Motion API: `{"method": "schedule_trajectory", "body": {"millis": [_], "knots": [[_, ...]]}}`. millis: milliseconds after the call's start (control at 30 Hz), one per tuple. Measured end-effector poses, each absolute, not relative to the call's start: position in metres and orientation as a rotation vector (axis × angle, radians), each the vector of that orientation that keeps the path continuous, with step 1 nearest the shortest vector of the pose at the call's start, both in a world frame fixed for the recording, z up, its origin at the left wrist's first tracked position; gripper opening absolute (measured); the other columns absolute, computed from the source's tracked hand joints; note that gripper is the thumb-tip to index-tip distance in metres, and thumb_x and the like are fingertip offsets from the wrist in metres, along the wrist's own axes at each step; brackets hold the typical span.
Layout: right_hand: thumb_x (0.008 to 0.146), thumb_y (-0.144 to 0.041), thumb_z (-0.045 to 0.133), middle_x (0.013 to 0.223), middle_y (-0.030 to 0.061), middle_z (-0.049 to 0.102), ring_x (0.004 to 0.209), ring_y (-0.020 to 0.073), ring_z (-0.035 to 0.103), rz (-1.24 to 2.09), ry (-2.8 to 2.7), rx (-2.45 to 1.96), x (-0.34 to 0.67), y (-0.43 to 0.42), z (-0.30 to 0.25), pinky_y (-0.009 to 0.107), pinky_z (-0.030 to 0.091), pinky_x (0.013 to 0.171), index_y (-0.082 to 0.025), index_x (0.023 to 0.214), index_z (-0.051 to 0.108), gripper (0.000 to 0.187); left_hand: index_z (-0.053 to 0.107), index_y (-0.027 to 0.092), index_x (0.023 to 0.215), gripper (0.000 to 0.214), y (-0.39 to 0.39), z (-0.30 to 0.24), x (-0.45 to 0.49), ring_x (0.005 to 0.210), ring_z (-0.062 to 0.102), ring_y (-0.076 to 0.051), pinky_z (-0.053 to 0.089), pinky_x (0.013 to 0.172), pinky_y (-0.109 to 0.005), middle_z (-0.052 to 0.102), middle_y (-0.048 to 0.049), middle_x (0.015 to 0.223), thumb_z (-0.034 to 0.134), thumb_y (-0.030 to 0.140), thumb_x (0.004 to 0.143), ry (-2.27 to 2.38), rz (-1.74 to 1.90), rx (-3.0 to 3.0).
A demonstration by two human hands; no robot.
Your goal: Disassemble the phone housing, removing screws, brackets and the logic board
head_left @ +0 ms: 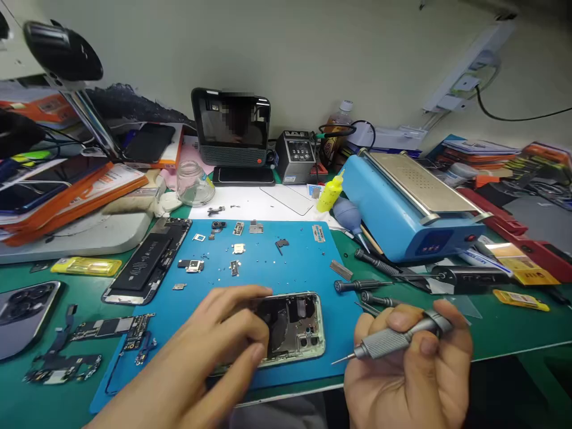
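My left hand (223,339) lies over the left part of a gutted phone housing (292,330), its fingers bent along the far side and its thumb near the close edge. The housing's light green rim and bare inside show at the right end; the left end is hidden under my hand. My right hand (411,363) grips a grey precision screwdriver (388,344) with a knurled handle. Its thin tip points left, apart from the housing. Beyond the housing, small metal brackets (239,248), a camera module (218,226) and tiny screws are spread over the blue mat (295,244).
Left of the mat are a phone screen with battery (145,260), a logic board (107,328) and a phone (27,316). Several screwdrivers (364,286), a blower bulb (347,215) and a blue heating machine (402,202) stand right. A smart display (232,128) and glass jar (194,183) are behind.
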State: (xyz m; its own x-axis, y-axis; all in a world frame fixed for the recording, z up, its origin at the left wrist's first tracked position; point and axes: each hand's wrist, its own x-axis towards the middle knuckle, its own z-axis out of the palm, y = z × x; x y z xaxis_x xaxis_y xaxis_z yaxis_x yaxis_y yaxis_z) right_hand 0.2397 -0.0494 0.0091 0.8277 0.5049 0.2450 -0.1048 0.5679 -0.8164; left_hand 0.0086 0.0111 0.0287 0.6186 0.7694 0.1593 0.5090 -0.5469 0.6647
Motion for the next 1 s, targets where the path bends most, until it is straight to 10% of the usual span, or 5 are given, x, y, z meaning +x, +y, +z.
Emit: {"method": "schedule_trajectory", "body": {"millis": [500,1000], "knots": [[0.107,-0.033,0.086,0.091,-0.0005,0.066,0.078,0.0134,0.058,0.526,-0.427,-0.85,0.249,-0.063,-0.004,0.022,0.06,0.065,-0.037,0.132,0.08,0.025,0.081,0.027,0.106,0.011,0.076,0.055,0.073,0.102,0.07,-0.026,0.061,0.09,-0.044,0.081,-0.0003,0.105,0.074,0.027,0.114,1.107,0.466,2.77],[0.11,-0.034,0.083,0.093,-0.0014,0.073,0.085,0.0118,0.072,0.59,-0.486,-0.804,0.248,-0.065,-0.003,0.021,0.067,0.072,-0.038,0.132,0.082,0.022,0.077,0.021,0.131,0.025,0.084,0.032,0.081,0.114,0.079,-0.023,0.07,0.1,-0.045,0.079,-0.0085,0.132,0.077,0.039,0.114,1.086,0.239,2.872]]}}
